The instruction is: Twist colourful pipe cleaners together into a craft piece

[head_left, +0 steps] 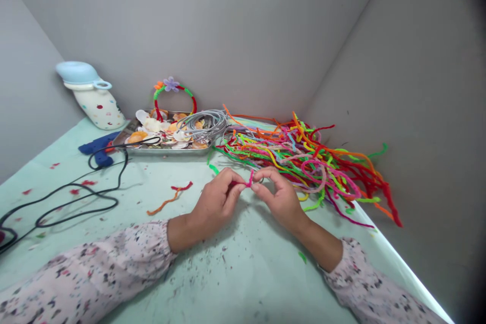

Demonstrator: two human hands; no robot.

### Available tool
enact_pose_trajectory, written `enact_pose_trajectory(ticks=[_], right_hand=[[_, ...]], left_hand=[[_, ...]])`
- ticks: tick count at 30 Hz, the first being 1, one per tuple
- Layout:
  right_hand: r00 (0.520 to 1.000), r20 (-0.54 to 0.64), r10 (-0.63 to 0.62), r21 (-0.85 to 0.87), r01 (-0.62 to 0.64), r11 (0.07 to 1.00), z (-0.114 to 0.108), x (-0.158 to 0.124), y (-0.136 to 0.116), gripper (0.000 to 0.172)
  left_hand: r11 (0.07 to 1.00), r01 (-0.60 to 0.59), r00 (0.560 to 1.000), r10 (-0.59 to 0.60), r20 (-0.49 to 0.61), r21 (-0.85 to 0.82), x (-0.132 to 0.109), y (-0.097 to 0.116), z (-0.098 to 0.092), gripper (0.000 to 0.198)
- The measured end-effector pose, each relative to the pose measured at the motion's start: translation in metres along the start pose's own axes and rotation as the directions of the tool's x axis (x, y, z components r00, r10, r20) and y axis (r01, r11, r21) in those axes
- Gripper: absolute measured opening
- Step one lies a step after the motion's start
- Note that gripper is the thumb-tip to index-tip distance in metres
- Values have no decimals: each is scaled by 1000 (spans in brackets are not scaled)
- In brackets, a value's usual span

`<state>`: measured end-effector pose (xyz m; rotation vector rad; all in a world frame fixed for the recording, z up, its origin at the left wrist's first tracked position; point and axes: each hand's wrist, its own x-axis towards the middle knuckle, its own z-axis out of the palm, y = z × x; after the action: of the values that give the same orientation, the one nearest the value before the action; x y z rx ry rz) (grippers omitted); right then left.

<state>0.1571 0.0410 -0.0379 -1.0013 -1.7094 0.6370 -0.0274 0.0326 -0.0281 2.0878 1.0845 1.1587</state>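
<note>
A magenta pipe cleaner is pinched between my two hands over the middle of the table. My left hand has thumb and forefinger pressed together on it. On the other side, my right hand grips it the same way, the fingertips of both hands almost meeting. One short end sticks up between them; the rest is mostly hidden by my fingers. Left of my left hand lies a small joined piece of orange and red pipe cleaner. Behind my right hand spreads a big tangled heap of coloured pipe cleaners.
A metal tray of shells stands at the back, with a coil of grey wire and a flower-trimmed hoop. To its left are a blue glue gun, its looping black cord and a white bottle with a blue lid.
</note>
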Motion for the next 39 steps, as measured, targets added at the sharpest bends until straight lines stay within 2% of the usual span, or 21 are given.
enact_pose_trajectory(ticks=[4,7,10,30,39], right_hand=[[980,-93,-174,-143,160,977,-1,0,-1,14],[956,-44,-291,-246,272,931,-1,-1,-3,12],[939,7,-343,-313,328,891,0,-2,-3,10],[914,6,-406,-415,372,830,-1,-3,-2,11],[921,4,-390,-419,356,835,-1,-3,-4,8]], left_hand=[[998,54,998,-54,-15,-38,0,-2,1,13],[998,44,999,-44,-8,-39,0,-1,1,12],[999,24,1000,-24,-1,-39,0,0,1,12],[1000,8,1000,-8,-3,-18,1,2,0,12],[999,-32,999,32,-4,28,1,2,0,12]])
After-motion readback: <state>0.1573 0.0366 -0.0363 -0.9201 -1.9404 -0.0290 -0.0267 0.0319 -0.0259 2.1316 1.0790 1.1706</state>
